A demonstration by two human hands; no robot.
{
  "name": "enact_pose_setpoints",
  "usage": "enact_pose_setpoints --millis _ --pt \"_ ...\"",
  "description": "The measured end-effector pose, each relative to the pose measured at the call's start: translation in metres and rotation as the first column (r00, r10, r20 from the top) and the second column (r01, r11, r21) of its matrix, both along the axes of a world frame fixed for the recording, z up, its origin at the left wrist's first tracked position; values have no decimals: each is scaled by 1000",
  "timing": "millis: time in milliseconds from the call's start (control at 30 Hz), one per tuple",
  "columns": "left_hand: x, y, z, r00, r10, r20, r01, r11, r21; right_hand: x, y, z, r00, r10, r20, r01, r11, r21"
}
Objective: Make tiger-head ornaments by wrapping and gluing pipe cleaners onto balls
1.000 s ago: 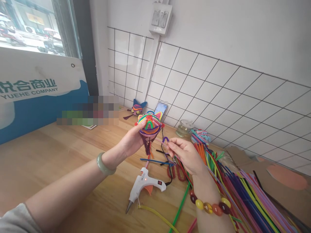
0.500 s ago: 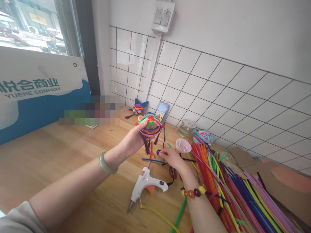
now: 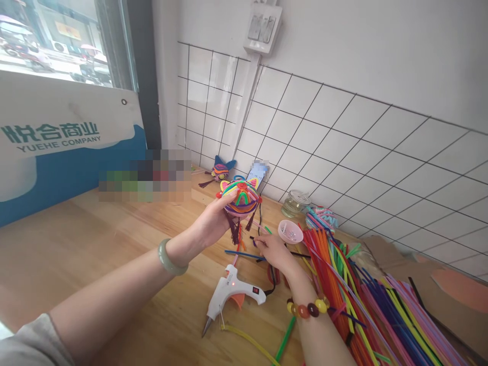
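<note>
Held up above the wooden table (image 3: 125, 254) is a colourful pipe-cleaner animal head (image 3: 241, 199) with pointed yellow-pink ears and dark tassels. My left hand (image 3: 215, 219) is closed round its left side and underside. To its lower right, my right hand (image 3: 272, 249) has its fingertips pinched together on a short dark purple pipe-cleaner piece (image 3: 254, 243). Loose pipe-cleaner pieces, one of them blue (image 3: 244, 253), lie beneath this hand. A white hot glue gun (image 3: 232, 292) rests nearer to me, its nozzle pointing down-left and a small red light showing.
A large spread of coloured pipe cleaners (image 3: 381, 305) covers the right side. Near the wall stand a pink bowl (image 3: 290, 232) of small bits, a glass jar (image 3: 296, 203), a phone (image 3: 256, 176) and another animal head (image 3: 220, 170). Cardboard (image 3: 430, 274) lies at far right.
The view has shifted slightly, moving everything a little to the right. My left hand still holds the animal head; my right hand keeps its pinch near the loose pieces.
</note>
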State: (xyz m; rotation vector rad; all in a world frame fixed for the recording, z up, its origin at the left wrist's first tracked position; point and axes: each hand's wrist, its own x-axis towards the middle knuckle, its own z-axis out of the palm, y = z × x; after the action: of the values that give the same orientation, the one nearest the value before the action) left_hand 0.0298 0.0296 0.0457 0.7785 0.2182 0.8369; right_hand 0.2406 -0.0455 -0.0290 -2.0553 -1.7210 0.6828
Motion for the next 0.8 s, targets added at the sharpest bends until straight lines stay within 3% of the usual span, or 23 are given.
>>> enact_pose_setpoints --millis 333,467,667,800 --pt "0 1 2 999 5 32 -3 998 -56 20 -6 18 995 -100 26 99 994 43" --pt "-1 0 6 997 60 41 -57 997 -60 21 -10 23 994 -100 51 101 995 -18" --pt "-1 1 10 980 200 8 -198 974 -108 -2 -21 43 998 43 45 -32 976 -213" --pt "-2 3 9 980 198 5 -197 978 -73 -26 -26 50 976 209 -63 -217 898 -384"
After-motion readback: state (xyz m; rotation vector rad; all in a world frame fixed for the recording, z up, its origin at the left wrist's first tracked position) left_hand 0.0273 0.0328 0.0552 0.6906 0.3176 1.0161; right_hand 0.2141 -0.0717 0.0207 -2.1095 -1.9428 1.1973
